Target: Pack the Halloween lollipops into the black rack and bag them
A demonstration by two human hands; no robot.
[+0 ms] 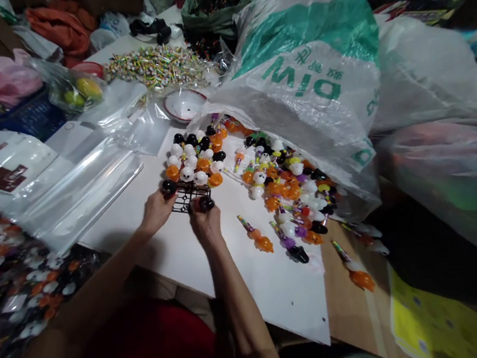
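My left hand [158, 211] is closed on a toy with a glossy black head [168, 187] at the left side of a black grid rack [182, 200]. At the rack's near right part, my right hand [208, 221] is closed around another black-headed toy [206, 203]. Whether their lower ends sit in the rack is hidden by my fingers. Rows of upright toys with white skull, orange pumpkin and black heads [187, 174] fill the far part of the rack. Several loose toys [262, 241] with candy-coloured tubes lie to the right on the white board [227, 275].
A large white and green plastic sack [300, 88] spills a pile of toys [282, 190] onto the board. Behind are a white bowl [182, 105] and a heap of small coloured tubes [159, 66]. Clear plastic bags [77, 189] lie left; bagged toys [16, 274] sit lower left.
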